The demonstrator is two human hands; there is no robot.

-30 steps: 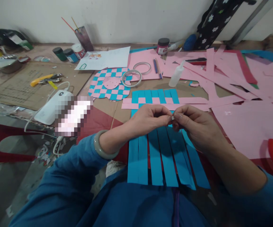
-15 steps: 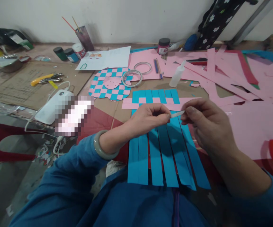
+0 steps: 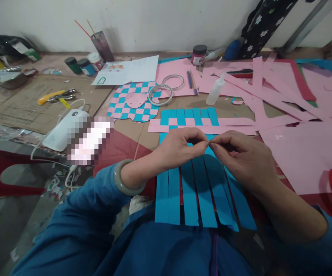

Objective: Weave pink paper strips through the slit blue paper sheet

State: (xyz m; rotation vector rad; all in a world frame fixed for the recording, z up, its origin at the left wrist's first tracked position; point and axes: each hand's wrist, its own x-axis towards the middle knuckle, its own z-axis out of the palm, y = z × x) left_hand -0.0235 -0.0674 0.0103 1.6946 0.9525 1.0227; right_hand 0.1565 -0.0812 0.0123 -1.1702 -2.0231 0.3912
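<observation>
Both hands are pinched closed: the tips of thumb and forefinger on the left hand [image 3: 183,147] meet or nearly meet those of the right hand [image 3: 245,159]. Whether something small sits between the fingertips, I cannot tell. The left hand's other fingers are curled in, and a pale bracelet [image 3: 122,178] circles that wrist.

The slit blue paper [image 3: 190,201] lies beneath both hands, its lower ends reaching the near edge of the desk [image 3: 52,61], over the person's lap. At least five blue strips can be made out at that end. Just beyond the hands, two pink strips [image 3: 154,125] run crosswise through the upper part of the blue paper, their right ends running towards the loose pink strips [image 3: 278,101] on the right; those overlap too much to count.

Farther off, past the left hand, lies one blue and pink checkered piece [image 3: 125,112], with one of two tape rolls [image 3: 160,103] overlapping its right edge. Two pencils [image 3: 194,82] lie on pink paper beside the rolls, and one glue bottle [image 3: 215,92] stands beyond the fingertips. Four jars can be counted: three paint jars [image 3: 86,67] together at the left and one dark-lidded jar [image 3: 199,55] at the back. One cup [image 3: 102,46] holds two thin sticks [image 3: 83,28]. One white drawing sheet [image 3: 132,71] lies in front of it.
</observation>
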